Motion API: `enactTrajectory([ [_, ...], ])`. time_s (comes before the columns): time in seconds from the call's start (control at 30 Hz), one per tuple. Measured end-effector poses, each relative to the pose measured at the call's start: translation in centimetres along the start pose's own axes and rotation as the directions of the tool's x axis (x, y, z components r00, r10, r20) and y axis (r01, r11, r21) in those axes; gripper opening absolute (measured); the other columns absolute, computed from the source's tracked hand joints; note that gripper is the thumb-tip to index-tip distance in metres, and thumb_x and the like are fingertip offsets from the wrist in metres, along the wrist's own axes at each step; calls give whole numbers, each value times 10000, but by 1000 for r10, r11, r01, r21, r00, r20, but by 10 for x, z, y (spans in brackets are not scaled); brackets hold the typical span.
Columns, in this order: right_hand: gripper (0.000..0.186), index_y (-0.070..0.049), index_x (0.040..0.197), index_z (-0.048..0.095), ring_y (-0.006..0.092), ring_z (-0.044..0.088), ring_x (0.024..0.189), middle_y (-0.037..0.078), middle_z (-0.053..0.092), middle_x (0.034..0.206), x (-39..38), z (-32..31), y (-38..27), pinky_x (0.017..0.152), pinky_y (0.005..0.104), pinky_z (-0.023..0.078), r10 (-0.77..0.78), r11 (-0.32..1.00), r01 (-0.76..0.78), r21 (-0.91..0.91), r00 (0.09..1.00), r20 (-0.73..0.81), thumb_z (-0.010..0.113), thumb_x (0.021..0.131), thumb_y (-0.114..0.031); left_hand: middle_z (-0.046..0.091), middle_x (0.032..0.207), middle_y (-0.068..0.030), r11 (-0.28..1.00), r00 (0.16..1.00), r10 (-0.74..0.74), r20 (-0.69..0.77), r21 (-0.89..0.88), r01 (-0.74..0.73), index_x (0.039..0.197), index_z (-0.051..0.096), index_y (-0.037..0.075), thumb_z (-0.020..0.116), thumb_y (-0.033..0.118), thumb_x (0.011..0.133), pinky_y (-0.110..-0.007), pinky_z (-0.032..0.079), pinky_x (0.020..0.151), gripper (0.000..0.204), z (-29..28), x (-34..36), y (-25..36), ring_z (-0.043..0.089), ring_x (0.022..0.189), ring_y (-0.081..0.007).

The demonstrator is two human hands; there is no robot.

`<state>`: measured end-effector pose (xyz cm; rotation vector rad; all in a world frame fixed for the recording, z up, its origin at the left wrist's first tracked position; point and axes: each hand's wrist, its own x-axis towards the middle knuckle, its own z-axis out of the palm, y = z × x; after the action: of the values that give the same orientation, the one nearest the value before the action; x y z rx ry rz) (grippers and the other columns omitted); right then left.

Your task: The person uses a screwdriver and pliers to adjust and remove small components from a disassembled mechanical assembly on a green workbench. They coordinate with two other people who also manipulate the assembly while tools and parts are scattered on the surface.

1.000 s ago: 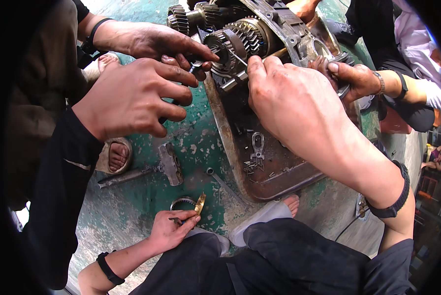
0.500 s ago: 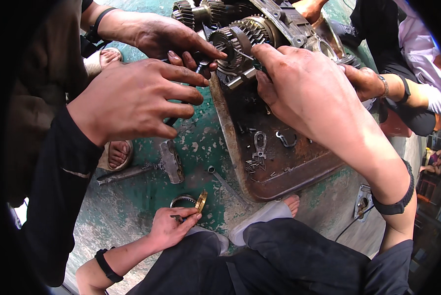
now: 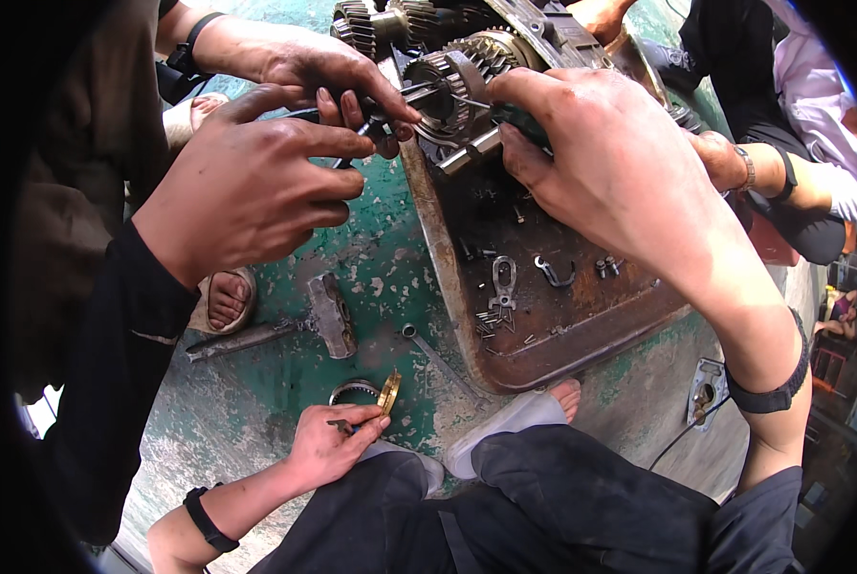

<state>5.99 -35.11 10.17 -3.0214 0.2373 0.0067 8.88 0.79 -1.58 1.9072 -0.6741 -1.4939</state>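
Note:
My right hand (image 3: 601, 143) is closed around a dark green handle (image 3: 524, 124). From it a thin metal shaft, like a screwdriver's, reaches into the end of a toothed gear (image 3: 469, 120) on a gearbox shaft. Low at the left, my left hand (image 3: 325, 445) pinches a brass toothed ring (image 3: 388, 393), tilted on edge. Right beside that ring lies a steel toothed ring (image 3: 355, 384), partly hidden. Across from my right hand, a co-worker's two hands (image 3: 247, 177) hold pliers (image 3: 419, 93), whose slim jaws point into the same gear end.
A rusty metal tray (image 3: 582, 346) holds small pins and loose metal parts. On the green floor lie a hammer (image 3: 331, 316) and a spanner (image 3: 443, 364). The open gearbox housing (image 3: 567, 53) stands at the top. Another person's hand (image 3: 720, 158) is near my right forearm.
My right hand has shifted slightly up, and its green handle now shows. The co-worker's near hand has drawn left, and the pliers' jaws now show at the gear. My left hand stays put.

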Motion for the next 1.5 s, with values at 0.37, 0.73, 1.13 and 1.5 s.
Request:
enactTrajectory([
  [0.37, 254, -45, 1095, 642, 393, 644, 884, 214, 664, 872, 3, -2, 1, 815, 460, 503, -29, 1000, 29, -9, 998, -49, 643, 874, -172, 716, 839, -165, 998, 998, 59, 10, -27, -59, 997, 722, -10, 687, 180, 896, -316, 526, 623, 219, 0, 3, -3, 691, 675, -241],
  [0.73, 252, -47, 1080, 647, 403, 653, 817, 225, 657, 787, 6, -3, -3, 756, 468, 514, 2, 1000, -2, 4, 1000, -31, 661, 863, -176, 712, 818, -152, 999, 999, 38, -1, -18, -38, 1012, 720, -15, 694, 175, 898, -294, 507, 589, 223, -2, 0, 6, 663, 636, -192],
  [1.13, 231, -39, 1048, 662, 404, 657, 772, 238, 642, 731, 8, -4, -7, 715, 468, 519, -5, 1000, 6, 26, 998, -58, 670, 862, -176, 718, 826, -154, 996, 996, 87, -17, -3, -87, 992, 725, -20, 714, 179, 881, -295, 507, 577, 229, -2, 5, 7, 660, 618, -195],
  [1.5, 209, -13, 1008, 656, 404, 646, 729, 233, 619, 683, 15, -10, -8, 688, 465, 513, -11, 999, 13, 49, 999, -48, 660, 859, -161, 729, 870, -162, 997, 998, 56, -28, 45, -55, 987, 730, -13, 721, 193, 868, -304, 530, 623, 238, -3, 9, 3, 696, 675, -225],
])
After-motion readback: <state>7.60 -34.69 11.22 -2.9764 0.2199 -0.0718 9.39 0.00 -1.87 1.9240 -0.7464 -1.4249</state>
